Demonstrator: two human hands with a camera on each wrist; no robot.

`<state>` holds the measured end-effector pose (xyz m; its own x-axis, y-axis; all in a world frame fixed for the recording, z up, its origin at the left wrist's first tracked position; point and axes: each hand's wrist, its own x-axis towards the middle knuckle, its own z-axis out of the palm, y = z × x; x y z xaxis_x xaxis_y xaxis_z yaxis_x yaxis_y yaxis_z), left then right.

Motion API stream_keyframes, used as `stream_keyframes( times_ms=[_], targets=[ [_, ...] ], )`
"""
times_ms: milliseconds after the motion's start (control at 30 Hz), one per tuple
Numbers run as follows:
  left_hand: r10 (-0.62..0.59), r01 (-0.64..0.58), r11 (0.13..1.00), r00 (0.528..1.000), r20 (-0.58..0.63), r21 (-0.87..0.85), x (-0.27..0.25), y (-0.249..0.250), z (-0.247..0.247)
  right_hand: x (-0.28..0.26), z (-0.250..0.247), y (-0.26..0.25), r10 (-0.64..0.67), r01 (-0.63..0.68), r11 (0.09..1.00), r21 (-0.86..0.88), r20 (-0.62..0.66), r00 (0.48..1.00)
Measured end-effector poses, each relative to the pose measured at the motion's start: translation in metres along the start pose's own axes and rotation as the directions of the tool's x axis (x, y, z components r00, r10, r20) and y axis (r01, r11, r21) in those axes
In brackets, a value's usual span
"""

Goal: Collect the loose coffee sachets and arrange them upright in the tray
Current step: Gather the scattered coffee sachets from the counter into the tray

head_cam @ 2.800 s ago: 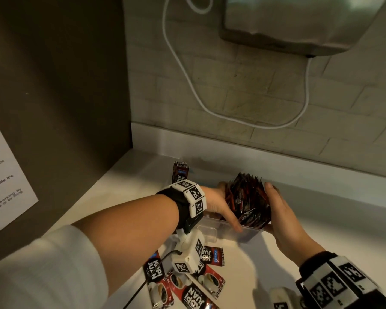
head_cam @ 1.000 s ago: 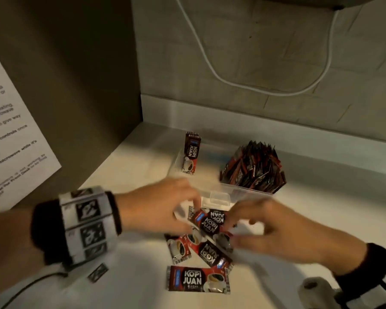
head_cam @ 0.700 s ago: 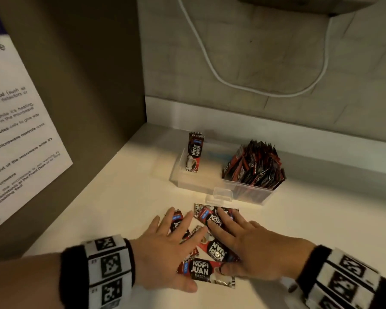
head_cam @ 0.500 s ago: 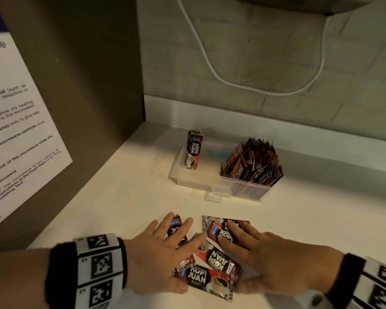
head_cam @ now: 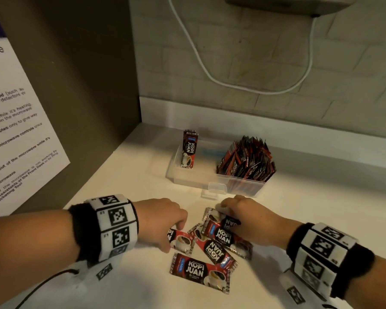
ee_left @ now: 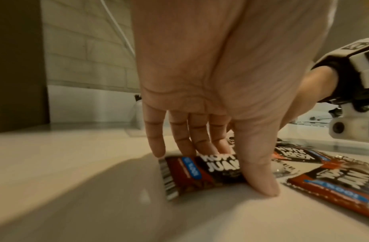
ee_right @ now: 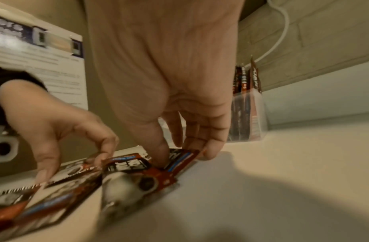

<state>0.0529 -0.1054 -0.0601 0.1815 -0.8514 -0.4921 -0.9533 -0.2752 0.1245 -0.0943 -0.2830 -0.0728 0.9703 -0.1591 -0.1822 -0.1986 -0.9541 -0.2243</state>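
Several red and black coffee sachets (head_cam: 198, 270) lie flat and overlapping on the white counter (head_cam: 120, 192) in front of me. My left hand (head_cam: 176, 228) pinches the leftmost sachet (ee_left: 200, 172) between thumb and fingers, still on the counter. My right hand (head_cam: 225, 210) pinches the far sachet (ee_right: 179, 158) of the pile at its edge. Behind the pile stands the clear plastic tray (head_cam: 187, 181). One sachet (head_cam: 188, 152) stands upright at its left end and a packed bundle of sachets (head_cam: 246, 159) fills its right end.
A dark side panel with a printed notice (head_cam: 20, 141) closes off the left. A brick wall with a hanging white cable (head_cam: 210, 70) runs behind the tray, under a wall-mounted appliance (head_cam: 288, 3). The counter extends to the right.
Both hands lay flat on the loose sachets half a second ago. Their fingers have now curled, and each pinches a sachet at the pile's edge. The tray has not moved.
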Motion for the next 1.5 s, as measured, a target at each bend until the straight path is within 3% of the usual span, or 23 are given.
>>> stream_keyframes(
  times_ms=[167, 300, 433, 500, 567, 633, 700, 867, 933, 1000, 1067, 1133, 1200, 1300, 1400, 1500],
  targets=[
    [-0.054, 0.06, 0.996, 0.994, 0.091, -0.066, -0.003, -0.01, -0.005, -0.012, -0.006, 0.006, 0.149, -0.154, 0.986, 0.057, 0.087, 0.985],
    [-0.078, 0.084, 0.991, 0.995, 0.059, -0.109, -0.007, -0.021, -0.012, -0.021, -0.014, 0.013, 0.228, -0.227, 0.97, 0.092, -0.007, 0.974],
    [0.103, -0.117, 0.971, 0.991, -0.08, -0.206, -0.008, 0.003, -0.017, -0.027, -0.019, 0.009, 0.212, -0.191, 0.948, 0.256, -0.056, 0.976],
    [0.217, -0.232, 0.955, 0.971, -0.096, -0.183, -0.007, 0.023, -0.016, -0.029, -0.015, -0.003, 0.167, -0.16, 0.94, 0.302, 0.0, 0.986],
    [0.302, -0.306, 0.95, 0.951, -0.061, -0.057, 0.002, 0.038, -0.013, -0.028, -0.004, -0.008, 0.174, -0.192, 0.956, 0.223, 0.098, 0.98],
    [0.354, -0.349, 0.934, 0.933, -0.066, 0.075, 0.013, 0.046, -0.009, -0.025, 0.003, -0.009, 0.203, -0.212, 0.973, 0.09, 0.1, 0.974],
    [0.336, -0.327, 0.939, 0.938, -0.086, 0.108, 0.021, 0.047, -0.007, -0.025, 0.003, -0.007, 0.222, -0.225, 0.972, 0.062, 0.054, 0.974],
    [0.248, -0.237, 0.962, 0.966, -0.073, 0.14, 0.027, 0.047, -0.014, -0.031, -0.005, 0.007, 0.3, -0.313, 0.944, 0.103, 0.118, 0.946],
    [0.213, -0.205, 0.97, 0.976, -0.046, 0.132, 0.029, 0.045, -0.014, -0.032, -0.008, 0.013, 0.312, -0.319, 0.944, 0.09, 0.078, 0.947],
    [0.201, -0.2, 0.974, 0.98, -0.005, 0.105, 0.03, 0.043, -0.013, -0.034, -0.015, 0.015, 0.292, -0.287, 0.947, 0.144, -0.018, 0.956],
    [0.195, -0.196, 0.979, 0.98, 0.022, 0.057, 0.031, 0.042, -0.012, -0.039, -0.023, 0.009, 0.22, -0.184, 0.931, 0.316, -0.084, 0.972],
    [0.144, -0.144, 0.989, 0.989, 0.016, -0.026, 0.031, 0.036, -0.011, -0.045, -0.03, -0.005, 0.087, -0.046, 0.861, 0.506, -0.057, 0.995],
    [0.084, -0.084, 0.992, 0.996, -0.003, -0.094, 0.03, 0.028, -0.011, -0.051, -0.03, -0.022, -0.061, 0.054, 0.831, 0.553, -0.005, 0.998],
    [0.05, -0.052, 0.99, 0.999, -0.022, -0.13, 0.025, 0.014, -0.017, -0.049, -0.019, -0.044, -0.197, 0.133, 0.882, 0.452, 0.099, 0.975],
    [0.051, -0.062, 0.988, 0.995, -0.085, -0.14, 0.01, 0.006, -0.03, -0.04, 0.001, -0.054, -0.164, 0.126, 0.97, 0.208, 0.176, 0.971],
    [0.097, -0.133, 0.965, 0.982, -0.165, -0.226, -0.009, 0.007, -0.039, -0.031, 0.017, -0.057, -0.155, 0.152, 0.988, 0.029, 0.179, 0.972]
  ],
)
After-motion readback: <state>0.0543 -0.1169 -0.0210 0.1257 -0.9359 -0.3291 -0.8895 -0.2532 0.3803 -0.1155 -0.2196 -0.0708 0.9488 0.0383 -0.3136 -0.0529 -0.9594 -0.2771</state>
